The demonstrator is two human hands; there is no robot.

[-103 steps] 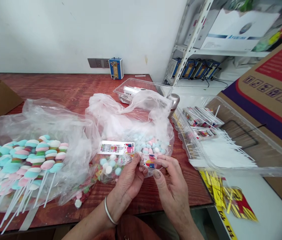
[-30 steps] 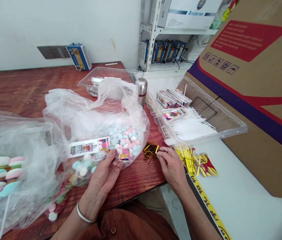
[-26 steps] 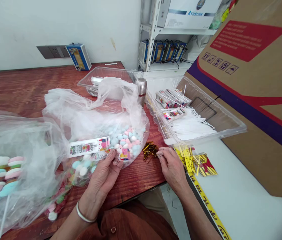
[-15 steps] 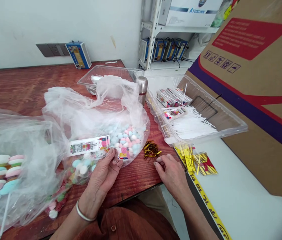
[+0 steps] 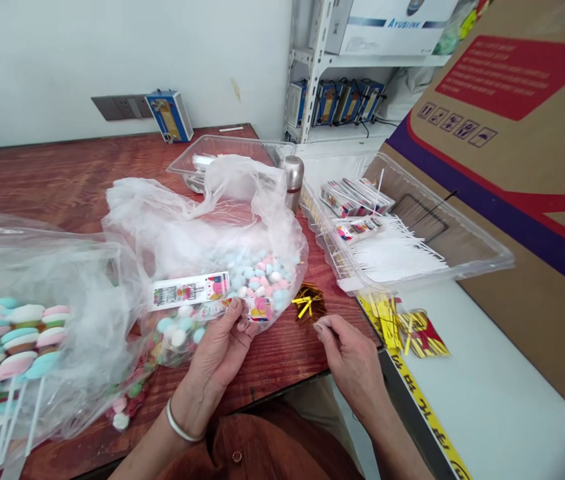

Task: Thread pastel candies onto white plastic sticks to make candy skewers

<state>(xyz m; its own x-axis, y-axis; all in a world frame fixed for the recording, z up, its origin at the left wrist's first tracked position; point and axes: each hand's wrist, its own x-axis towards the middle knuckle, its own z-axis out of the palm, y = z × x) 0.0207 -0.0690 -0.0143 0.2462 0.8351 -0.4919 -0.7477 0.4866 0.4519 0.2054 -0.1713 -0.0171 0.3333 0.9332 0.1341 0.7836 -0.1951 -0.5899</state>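
Note:
My left hand pinches a small printed plastic bag between thumb and fingers, above the clear bags of marshmallows. A similar printed bag lies flat just behind it. My right hand is closed in a pinch at the table's right edge; whatever is between its fingertips is too small to make out. Close beyond those fingertips lies a small heap of gold twist ties. Pastel marshmallows show through the large clear bag.
To the left, a clear bag holds striped marshmallow skewers on white sticks. A clear tray at right contains white sticks and printed packs. Behind stand a steel flask and another clear tray. A large cardboard box leans at right.
My right hand has drawn its fingers closer together beside the gold twist ties, and some ties have shifted. My left hand keeps its hold on the printed bag. The view has swung slightly left.

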